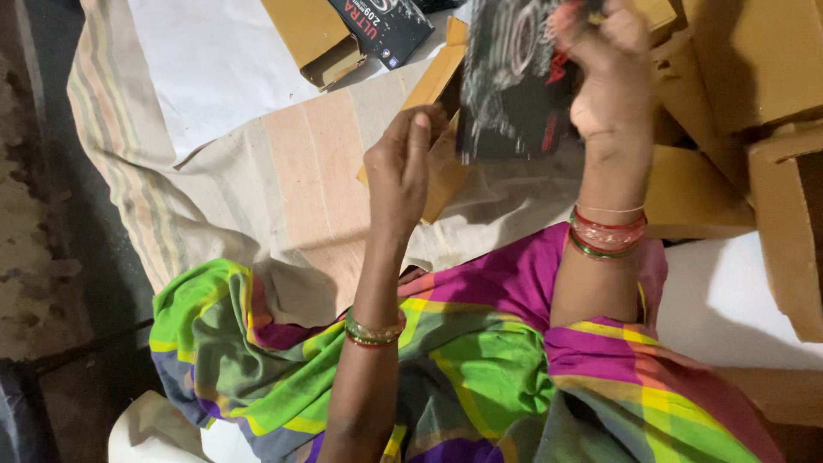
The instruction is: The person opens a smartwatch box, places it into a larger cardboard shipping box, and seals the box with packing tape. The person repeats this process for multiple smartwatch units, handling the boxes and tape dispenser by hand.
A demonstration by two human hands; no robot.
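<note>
Bright cloth [480, 377] over lap. Right hand [604, 69] clamps a dark printed carton [514, 86]; left hand [403, 163] pinches its brown flap [437, 81]. Carton looks half-assembled; flat blanks [754, 60] remain.

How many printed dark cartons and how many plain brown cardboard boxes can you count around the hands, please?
Dark printed cartons: 2, one held in the right hand at, one lying at.
Plain brown cardboard boxes: at least 4, at; the pile overlaps.
Left hand touches a brown flap.
Total: at least 6.
</note>
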